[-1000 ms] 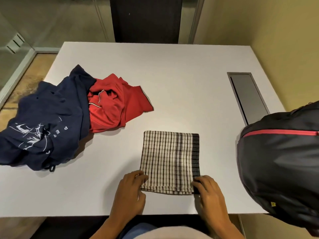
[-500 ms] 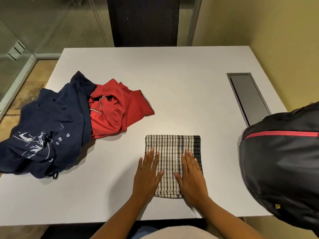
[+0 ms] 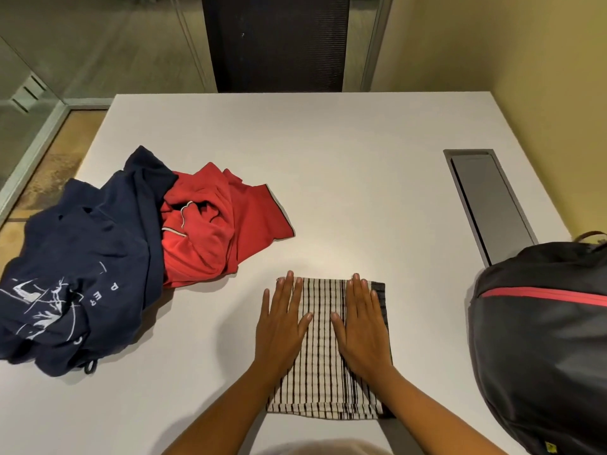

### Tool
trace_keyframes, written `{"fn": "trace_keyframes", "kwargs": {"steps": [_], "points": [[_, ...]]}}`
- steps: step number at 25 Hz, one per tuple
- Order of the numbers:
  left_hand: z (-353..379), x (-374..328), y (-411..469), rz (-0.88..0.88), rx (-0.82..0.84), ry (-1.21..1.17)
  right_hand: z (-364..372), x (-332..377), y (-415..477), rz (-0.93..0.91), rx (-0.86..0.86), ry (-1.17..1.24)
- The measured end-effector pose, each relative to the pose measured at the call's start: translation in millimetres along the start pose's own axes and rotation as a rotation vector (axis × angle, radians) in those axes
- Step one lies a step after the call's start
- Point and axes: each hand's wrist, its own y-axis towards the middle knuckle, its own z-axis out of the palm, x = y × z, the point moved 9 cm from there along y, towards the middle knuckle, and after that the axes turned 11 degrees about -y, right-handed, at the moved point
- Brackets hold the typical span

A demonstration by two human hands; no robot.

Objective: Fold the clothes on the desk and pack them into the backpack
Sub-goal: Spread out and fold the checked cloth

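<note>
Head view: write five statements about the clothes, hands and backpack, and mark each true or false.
1. The left hand and the right hand lie flat on the checked cloth. True.
2. The red shirt is neatly folded. False: it lies crumpled on the desk.
3. The backpack is at the desk's right side. True.
4. The navy shirt is in the backpack. False: it lies crumpled at the desk's left, touching the red shirt.
5. The right hand grips the backpack. False: it presses the checked cloth, apart from the backpack.
</note>
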Motion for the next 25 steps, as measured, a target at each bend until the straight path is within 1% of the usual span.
{"fn": "trace_keyframes", "kwargs": {"steps": [2,4,7,10,12,13,15,18,19,20,21,22,23,24,25], "points": [[3.2,3.7,1.8,0.015,0.007,0.016,8.0,-7.1,1.8,0.001,0.024,-0.029],[1.4,2.6,7.0,0.027,-0.015,-0.023,7.8,-11.1,8.2,0.011,0.021,0.008],[-8.7,6.9,18.1,0.014,-0.073,-0.111,-4.7,-20.2,20.9,0.005,-0.049,0.071],[-20.7,14.0,31.7,0.019,-0.122,-0.158,-12.6,-40.1,32.8,-0.018,-0.059,0.021],[-24.6,17.5,40.5,0.013,-0.096,-0.187,-17.9,-46.7,39.6,-0.055,-0.068,-0.021],[-26.7,16.2,44.3,0.045,-0.085,-0.163,-21.6,-46.9,43.7,-0.081,-0.073,-0.047],[-29.6,16.6,52.5,0.089,-0.057,-0.114,-26.6,-47.6,54.8,-0.126,-0.047,-0.072],[-39.7,18.1,59.9,0.089,-0.040,-0.088,-33.4,-46.8,68.9,-0.204,0.020,-0.090],[-44.3,14.9,60.9,0.113,-0.043,-0.105,-35.3,-45.5,73.4,-0.216,0.063,-0.087],[-51.1,10.0,61.0,0.127,-0.046,-0.148,-38.7,-46.1,78.2,-0.186,0.127,-0.067],[-59.3,5.8,62.2,0.118,-0.046,-0.211,-40.3,-48.7,82.1,-0.147,0.196,-0.067],[-66.5,4.2,64.1,0.097,-0.039,-0.273,-44.4,-49.8,83.2,-0.140,0.221,-0.081],[-74.8,2.9,65.7,0.093,-0.050,-0.324,-54.3,-48.8,83.4,-0.135,0.203,-0.066],[-87.3,0.4,66.7,0.115,-0.093,-0.353,-70.9,-46.4,83.4,-0.140,0.126,-0.049],[-99.7,-3.3,65.9,0.161,-0.137,-0.362,-90.0,-40.8,79.5,-0.194,0.022,-0.081]]}}
